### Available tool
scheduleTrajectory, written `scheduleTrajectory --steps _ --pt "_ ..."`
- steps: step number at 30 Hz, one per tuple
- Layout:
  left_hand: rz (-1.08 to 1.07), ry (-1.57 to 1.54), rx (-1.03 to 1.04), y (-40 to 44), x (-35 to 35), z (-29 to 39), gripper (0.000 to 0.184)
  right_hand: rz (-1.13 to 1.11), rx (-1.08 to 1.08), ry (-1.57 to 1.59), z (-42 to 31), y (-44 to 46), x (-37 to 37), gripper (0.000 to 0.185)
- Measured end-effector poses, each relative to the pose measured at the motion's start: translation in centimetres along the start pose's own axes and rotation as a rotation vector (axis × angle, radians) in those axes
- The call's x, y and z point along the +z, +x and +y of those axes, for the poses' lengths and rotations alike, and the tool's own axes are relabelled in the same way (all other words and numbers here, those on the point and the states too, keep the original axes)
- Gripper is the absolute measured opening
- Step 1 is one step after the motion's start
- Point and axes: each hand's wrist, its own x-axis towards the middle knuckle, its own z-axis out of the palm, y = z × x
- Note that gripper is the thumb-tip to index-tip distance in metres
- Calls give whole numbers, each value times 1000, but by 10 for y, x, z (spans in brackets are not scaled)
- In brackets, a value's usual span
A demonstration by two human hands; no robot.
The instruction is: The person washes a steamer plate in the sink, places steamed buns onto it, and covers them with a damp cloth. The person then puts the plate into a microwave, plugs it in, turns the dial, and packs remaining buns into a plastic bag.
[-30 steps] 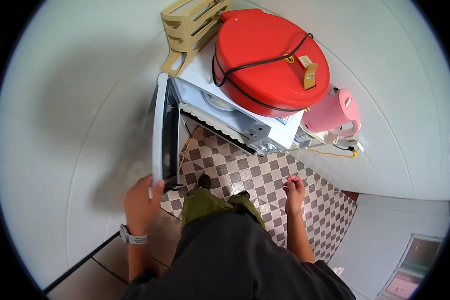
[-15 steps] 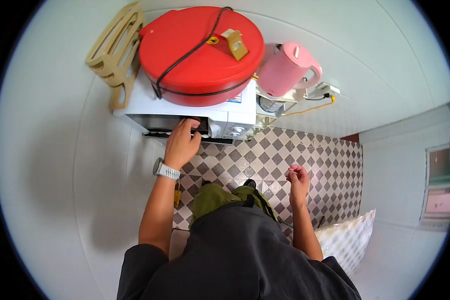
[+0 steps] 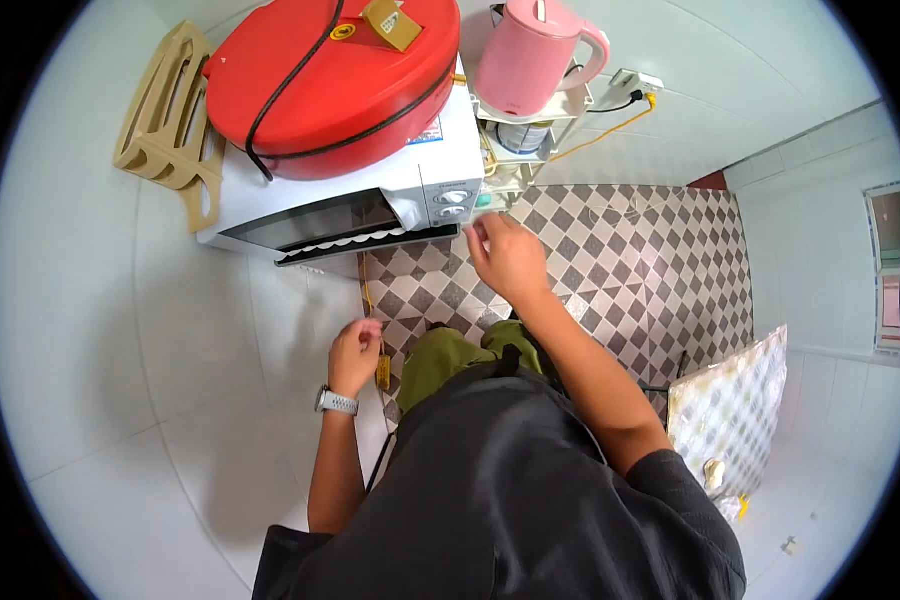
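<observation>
A white microwave [image 3: 345, 185] with a dark window and knobs [image 3: 454, 203] stands in front of me. Its dark door [image 3: 350, 246] sits out from the front, with a white scalloped strip along the gap. My right hand [image 3: 510, 258] is at the door's right end, just below the knobs. Its fingers are bent, with a gap at the thumb, and nothing shows in them; whether the fingertips touch the door cannot be told. My left hand [image 3: 354, 358], loosely curled and empty, hangs below the door, with a grey watch [image 3: 337, 401] on that wrist.
On the microwave lies a red lidded electric pan [image 3: 370, 100] with a black cord, beside a beige plastic rack [image 3: 170, 130]. A pink kettle [image 3: 530, 60] stands on a white shelf [image 3: 573, 105], near a wall socket [image 3: 638, 80]. A pale patterned panel [image 3: 730, 400] is at right.
My left hand has come away from the microwave's front and dropped lower. My right hand has risen from my right side to the door's right end. The view has shifted.
</observation>
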Motion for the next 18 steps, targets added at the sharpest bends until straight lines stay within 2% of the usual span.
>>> scheduleTrajectory --steps 2,4,6,8,10,14,18 --pt "-18 22 -75 -32 6 -52 14 69 -82 -203 -9 18 9 26" --pt "21 -43 -150 -69 11 -100 13 61 -90 -258 -19 28 13 30" --pt "48 -71 -364 -104 12 -132 14 49 -104 -312 -21 34 17 33" --pt "38 -54 -454 -138 13 -165 15 67 -110 -380 -20 38 24 37" --pt "29 -33 -539 -167 20 -188 16 62 -107 -395 -20 39 30 37" --pt "-13 -231 -733 -210 49 -239 21 96 -101 -400 -15 37 38 37" --pt "-67 -440 -849 -223 62 -245 25 119 -91 -369 -16 34 38 36"
